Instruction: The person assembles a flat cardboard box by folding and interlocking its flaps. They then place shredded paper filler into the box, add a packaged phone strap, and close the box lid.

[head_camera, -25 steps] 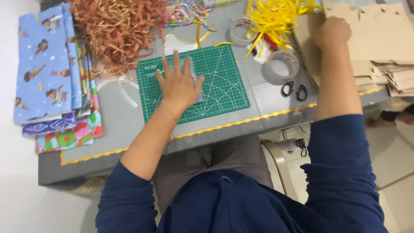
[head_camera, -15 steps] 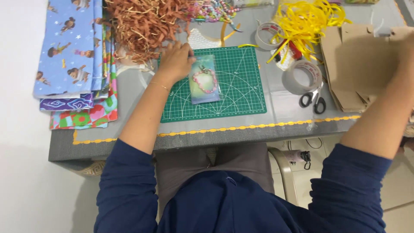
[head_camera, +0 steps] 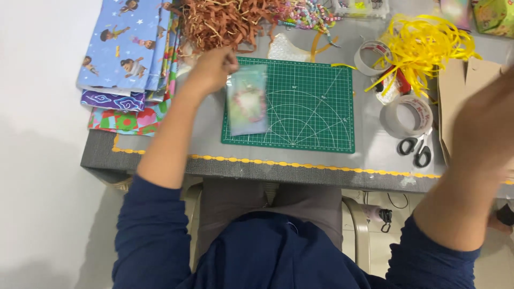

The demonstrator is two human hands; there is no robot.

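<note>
My left hand (head_camera: 211, 67) is curled at the top left corner of the green cutting mat (head_camera: 310, 107), right at the edge of a heap of brown shredded paper (head_camera: 230, 21). Its fingertips touch the upper corner of a small clear packet (head_camera: 247, 101) that lies flat on the mat's left side. Whether the fingers pinch anything is hidden. My right hand (head_camera: 490, 123) is a blur at the right edge, raised over a brown cardboard sheet (head_camera: 454, 88); its fingers cannot be made out.
A stack of patterned wrapping papers (head_camera: 126, 59) lies at the left. Yellow ribbon (head_camera: 425, 43), two tape rolls (head_camera: 409, 115) (head_camera: 369, 56) and black scissors (head_camera: 415, 147) sit right of the mat. Coloured beads (head_camera: 305, 13) lie at the back. The table's front edge (head_camera: 278, 168) has yellow trim.
My left hand lifted off the mat, uncovering the clear packet, and went to the shredded paper, where it has curled shut. My right arm swung from the cardboard toward the right edge.
</note>
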